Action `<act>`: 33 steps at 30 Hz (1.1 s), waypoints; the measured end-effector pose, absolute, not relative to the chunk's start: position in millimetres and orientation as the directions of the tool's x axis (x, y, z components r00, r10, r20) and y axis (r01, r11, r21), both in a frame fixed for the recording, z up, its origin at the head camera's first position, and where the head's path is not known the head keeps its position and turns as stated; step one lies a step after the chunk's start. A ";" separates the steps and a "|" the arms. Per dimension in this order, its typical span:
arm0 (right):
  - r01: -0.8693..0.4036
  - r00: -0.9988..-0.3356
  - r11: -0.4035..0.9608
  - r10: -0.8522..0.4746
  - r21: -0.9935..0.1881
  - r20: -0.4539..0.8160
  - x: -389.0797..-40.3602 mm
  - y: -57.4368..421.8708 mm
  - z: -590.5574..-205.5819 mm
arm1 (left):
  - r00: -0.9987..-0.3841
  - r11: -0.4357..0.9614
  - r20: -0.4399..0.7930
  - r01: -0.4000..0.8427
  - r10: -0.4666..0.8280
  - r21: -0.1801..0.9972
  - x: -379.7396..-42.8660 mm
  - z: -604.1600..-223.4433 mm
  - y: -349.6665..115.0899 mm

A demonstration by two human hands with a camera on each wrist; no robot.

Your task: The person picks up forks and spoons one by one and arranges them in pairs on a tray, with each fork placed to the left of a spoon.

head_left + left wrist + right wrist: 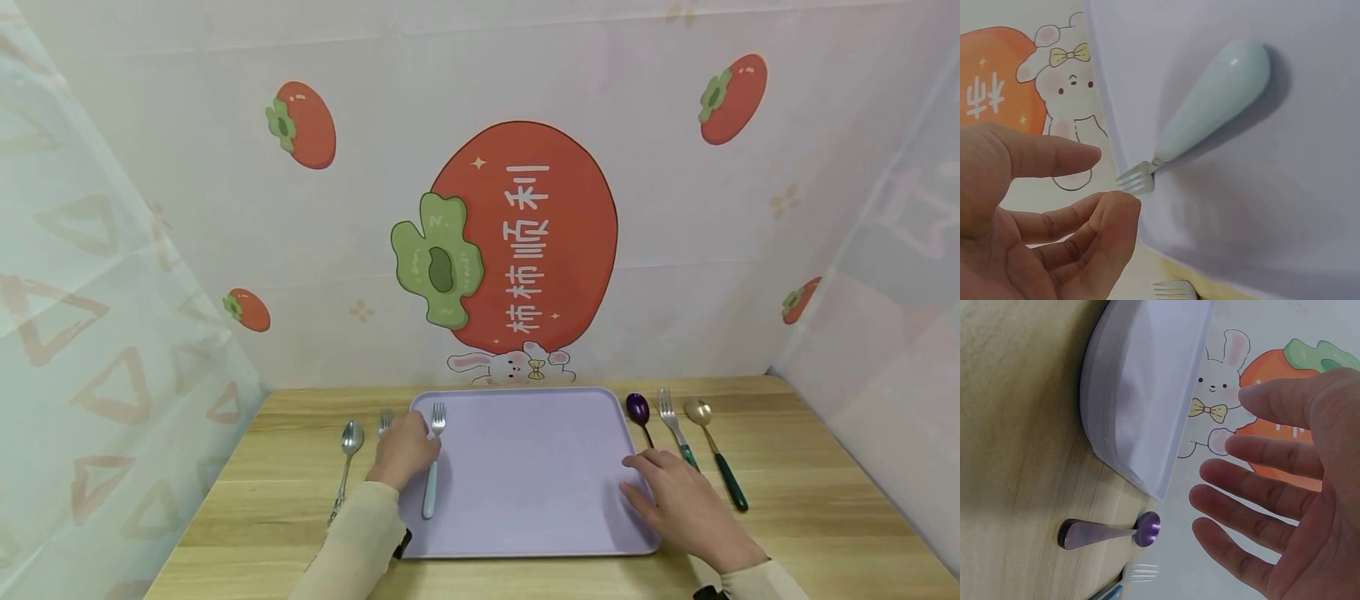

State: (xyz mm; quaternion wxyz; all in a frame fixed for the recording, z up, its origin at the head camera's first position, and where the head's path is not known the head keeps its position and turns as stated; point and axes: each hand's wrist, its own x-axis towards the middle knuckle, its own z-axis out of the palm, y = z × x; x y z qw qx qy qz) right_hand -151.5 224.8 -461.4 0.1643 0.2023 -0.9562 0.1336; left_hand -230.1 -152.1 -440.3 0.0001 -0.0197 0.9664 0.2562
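Observation:
A fork with a pale blue handle (1219, 100) lies on the left part of the lilac tray (532, 475). My left hand (407, 450) hovers over the tray's left side, thumb and fingers apart with nothing between them; the fork's tines show past its fingertips in the left wrist view. My right hand (675, 500) is over the tray's right edge, its fingers relaxed and spread, holding nothing. Just beyond it on the table lies a purple spoon (1147, 529).
Left of the tray are a silver spoon (351, 437) and another fork (386, 419), mostly hidden by my left hand. On the right lie a green-handled fork (670, 412) and a green-handled spoon (723, 462). A printed cloth backdrop (360, 208) rises behind the wooden table (255, 500).

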 end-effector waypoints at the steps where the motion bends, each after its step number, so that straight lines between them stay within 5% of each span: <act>1: -0.431 -0.863 0.882 -0.343 -0.189 0.371 -151.6 225.0 -461.4 | -0.999 0.869 -0.012 -0.038 -0.037 0.494 -229.7 -438.7 -151.8; 33: -0.438 -0.856 0.879 -0.343 -0.189 0.387 -151.1 225.2 -462.8 | -0.996 0.879 0.074 -0.012 -0.055 0.478 -215.9 -404.5 -170.5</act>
